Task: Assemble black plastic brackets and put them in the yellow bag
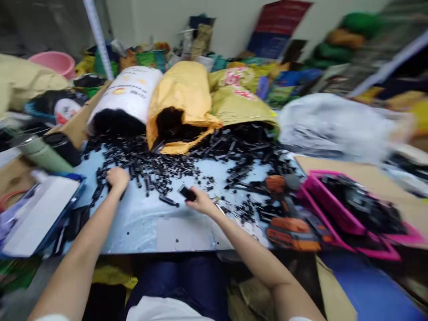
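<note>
My right hand [201, 201] is closed around a small flat black piece [187, 193] with a pale end, held above the blue tabletop [140, 227]. My left hand [118, 178] is down at the left edge of a spread of small black plastic parts [167, 167]. Its fingers are curled in, with something dark under them that I cannot make out. Between the two hands, a longer black part [169, 200] lies loose on the table. Close to my right wrist is a thin metallic item [219, 206], partly hidden by the arm.
Black parts spill from a white sack [129, 87], an orange sack [185, 89] and a yellow-green sack [244, 104]. Right of my arm lies an orange-and-black power drill [290, 232], beside pink baskets [309, 187] with black pieces. Left stand a green bottle [42, 154] and a tilted white-topped box [42, 211].
</note>
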Demonstrator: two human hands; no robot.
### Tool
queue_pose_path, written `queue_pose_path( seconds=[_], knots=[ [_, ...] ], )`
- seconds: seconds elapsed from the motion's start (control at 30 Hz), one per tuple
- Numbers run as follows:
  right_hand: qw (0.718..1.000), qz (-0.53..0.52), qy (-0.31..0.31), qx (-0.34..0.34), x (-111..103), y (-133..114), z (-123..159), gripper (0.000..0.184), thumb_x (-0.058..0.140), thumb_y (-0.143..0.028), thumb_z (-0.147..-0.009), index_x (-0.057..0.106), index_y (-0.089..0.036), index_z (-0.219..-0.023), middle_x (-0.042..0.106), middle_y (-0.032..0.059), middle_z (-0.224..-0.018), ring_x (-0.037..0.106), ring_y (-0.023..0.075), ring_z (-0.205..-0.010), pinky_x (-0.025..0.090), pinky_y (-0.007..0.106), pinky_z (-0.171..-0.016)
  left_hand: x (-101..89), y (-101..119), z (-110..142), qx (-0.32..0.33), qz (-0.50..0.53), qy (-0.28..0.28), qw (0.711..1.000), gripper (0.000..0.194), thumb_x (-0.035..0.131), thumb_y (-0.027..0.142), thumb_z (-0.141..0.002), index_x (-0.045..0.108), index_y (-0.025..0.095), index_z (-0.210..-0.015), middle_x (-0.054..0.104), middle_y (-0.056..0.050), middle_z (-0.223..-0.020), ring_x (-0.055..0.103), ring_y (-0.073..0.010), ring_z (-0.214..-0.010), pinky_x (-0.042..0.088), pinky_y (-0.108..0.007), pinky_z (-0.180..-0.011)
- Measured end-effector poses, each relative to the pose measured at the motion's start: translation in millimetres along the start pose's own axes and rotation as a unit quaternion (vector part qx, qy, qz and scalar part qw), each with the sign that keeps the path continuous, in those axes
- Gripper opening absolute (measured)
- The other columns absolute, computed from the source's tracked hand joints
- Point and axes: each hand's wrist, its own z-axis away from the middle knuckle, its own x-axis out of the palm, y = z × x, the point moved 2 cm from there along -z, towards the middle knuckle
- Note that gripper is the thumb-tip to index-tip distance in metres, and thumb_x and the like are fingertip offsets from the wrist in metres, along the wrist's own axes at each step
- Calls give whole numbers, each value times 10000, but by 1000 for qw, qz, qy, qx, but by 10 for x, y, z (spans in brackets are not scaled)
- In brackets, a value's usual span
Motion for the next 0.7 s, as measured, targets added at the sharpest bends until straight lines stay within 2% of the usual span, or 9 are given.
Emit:
queue_pose_path(
  seconds=[0.03, 0.13, 0.23, 0.3, 0.4, 0.5, 0.53, 0.6, 0.7],
  knots=[
    [998, 63, -22, 4, 49, -34, 169, 276, 608, -309, -748, 576, -166, -982, 636, 34, -796, 565, 157, -710, 391, 233, -622, -54, -2, 51, -6, -6, 4, 1000, 284, 446, 317, -841, 560, 56, -847, 593, -195, -859, 559, -348, -958, 453, -502, -756],
    [988, 150, -11, 32, 196, -85, 613, 287, 595, -323, -801, 582, -171, -1043, 635, 89, -931, 568, 199, -846, 394, 268, -701, -174, -5, 213, 57, 5, 3, 998, 336, 392, 424, -839, 543, 125, -867, 563, -111, -717, 597, -342, -827, 480, -474, -653],
    [975, 213, -2, -64, 403, -167, 966, 499, 494, -489, -863, 466, -203, -1271, 586, 103, -1082, 531, 211, -922, 391, 303, -746, -257, 10, 444, 205, -9, -25, 978, 331, 367, 502, -789, 529, 214, -772, 535, -86, -650, 597, -361, -774, 480, -458, -614],
    [968, 221, 9, -116, 545, -233, 1087, 589, 398, -559, -884, 357, -227, -1369, 576, 80, -1086, 516, 197, -906, 387, 304, -741, -296, 33, 684, 289, -15, -60, 955, 281, 385, 464, -741, 549, 238, -772, 587, -107, -748, 605, -351, -788, 480, -448, -648],
    [967, 209, 23, -145, 679, -293, 956, 536, 313, -519, -928, 356, -230, -1377, 581, 54, -1032, 501, 179, -891, 380, 292, -727, -247, 109, 1151, 342, -31, -176, 923, 322, 377, 422, -685, 540, 246, -899, 627, -94, -791, 622, -314, -697, 480, -408, -627],
    [969, 193, 14, -154, 670, -276, 506, 491, 341, -490, -931, 417, -234, -1344, 573, 62, -1055, 500, 181, -912, 389, 284, -724, -37, 227, 1605, 407, -51, -271, 871, 401, 388, 326, -678, 518, 203, -1038, 640, -94, -783, 635, -297, -762, 480, -370, -679],
    [973, 186, 14, -134, 631, -251, 340, 490, 374, -488, -922, 436, -228, -1332, 575, 68, -1048, 504, 187, -917, 396, 287, -733, 55, 249, 1713, 427, -62, -277, 859, 418, 391, 296, -691, 520, 179, -1071, 640, -106, -792, 632, -297, -797, 478, -371, -709],
    [986, 143, 35, -72, 510, -198, 90, 481, 430, -476, -905, 473, -209, -1304, 584, 75, -1010, 518, 195, -927, 412, 299, -776, 236, 242, 1838, 446, -69, -258, 854, 409, 384, 266, -736, 534, 149, -1098, 644, -133, -833, 620, -309, -857, 470, -398, -758],
    [995, -56, 83, -6, 339, -188, 50, 432, 438, -446, -914, 492, -211, -1272, 595, 54, -989, 567, 160, -873, 444, 293, -808, 397, 143, 1896, 431, 23, -225, 874, 363, 368, 292, -810, 551, 169, -1098, 647, -137, -966, 608, -302, -929, 468, -423, -819]
  ],
)
